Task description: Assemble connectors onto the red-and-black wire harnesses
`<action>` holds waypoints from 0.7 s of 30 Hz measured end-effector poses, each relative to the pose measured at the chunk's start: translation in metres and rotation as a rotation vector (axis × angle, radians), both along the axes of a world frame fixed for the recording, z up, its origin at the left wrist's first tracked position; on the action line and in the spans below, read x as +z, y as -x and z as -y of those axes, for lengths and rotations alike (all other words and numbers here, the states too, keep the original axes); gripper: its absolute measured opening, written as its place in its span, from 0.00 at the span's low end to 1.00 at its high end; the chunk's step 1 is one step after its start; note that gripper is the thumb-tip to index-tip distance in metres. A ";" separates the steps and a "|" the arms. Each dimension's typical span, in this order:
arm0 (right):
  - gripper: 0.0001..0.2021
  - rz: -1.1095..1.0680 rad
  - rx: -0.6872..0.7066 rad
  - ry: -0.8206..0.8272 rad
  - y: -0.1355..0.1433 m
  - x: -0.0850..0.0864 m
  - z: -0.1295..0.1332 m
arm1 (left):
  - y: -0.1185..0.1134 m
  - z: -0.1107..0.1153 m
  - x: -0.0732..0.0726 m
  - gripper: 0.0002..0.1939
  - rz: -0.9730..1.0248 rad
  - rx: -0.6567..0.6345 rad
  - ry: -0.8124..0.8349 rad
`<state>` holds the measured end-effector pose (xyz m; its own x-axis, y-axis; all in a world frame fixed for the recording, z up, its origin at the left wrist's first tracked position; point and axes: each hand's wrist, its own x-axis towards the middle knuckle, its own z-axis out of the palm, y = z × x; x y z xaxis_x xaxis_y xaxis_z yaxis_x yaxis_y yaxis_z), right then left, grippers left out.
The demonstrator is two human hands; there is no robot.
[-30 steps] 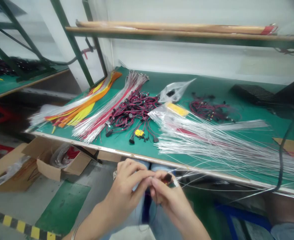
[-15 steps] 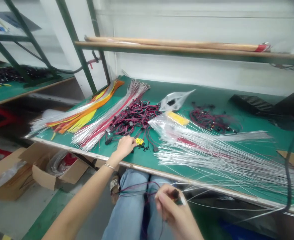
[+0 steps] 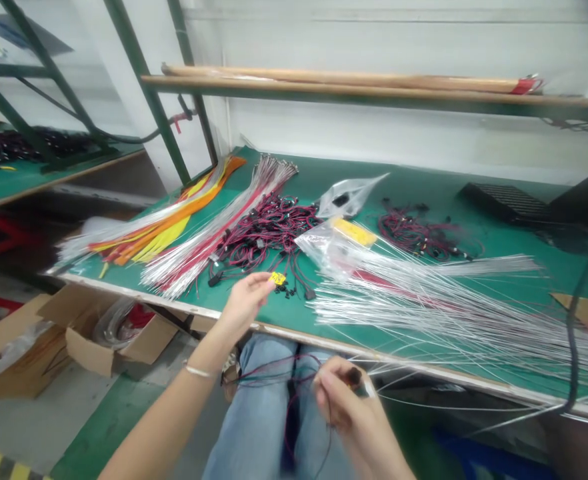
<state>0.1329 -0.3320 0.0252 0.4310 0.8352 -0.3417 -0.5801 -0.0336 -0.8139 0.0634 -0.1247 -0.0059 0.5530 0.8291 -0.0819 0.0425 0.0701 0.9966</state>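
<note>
My left hand (image 3: 248, 300) is over the front of the bench, thumb and fingers pinched together. Its fingertips are beside a little heap of small yellow parts (image 3: 277, 278); whatever sits between them is too small to make out. Small black parts (image 3: 288, 291) lie right of that heap. Above my lap, my right hand (image 3: 341, 400) is closed around a thin red-and-black wire cable (image 3: 279, 370) with a dark connector (image 3: 354, 377) at the fingers. The cable's loops hang across my jeans.
Behind the small parts lies a tangle of red-and-black cables (image 3: 279, 227). White and red wire bundles (image 3: 219, 233) lie left, more white wires (image 3: 424, 307) right, overhanging the bench edge. Plastic bags (image 3: 351, 193) rest mid-bench. An open carton (image 3: 91, 350) stands on the floor.
My left hand has drawn back slightly toward me from the small parts, and its wrist has turned. The right hand keeps its hold on the cable, almost unmoved.
</note>
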 end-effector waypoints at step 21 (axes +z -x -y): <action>0.11 0.340 -0.137 -0.125 0.014 0.003 -0.001 | 0.016 0.127 0.039 0.13 0.460 -0.174 0.862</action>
<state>0.1185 -0.3307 0.0277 0.6127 0.7881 -0.0588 -0.2682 0.1374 -0.9535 0.0473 -0.2522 0.0329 0.7904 0.4911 -0.3661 -0.2570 0.8084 0.5296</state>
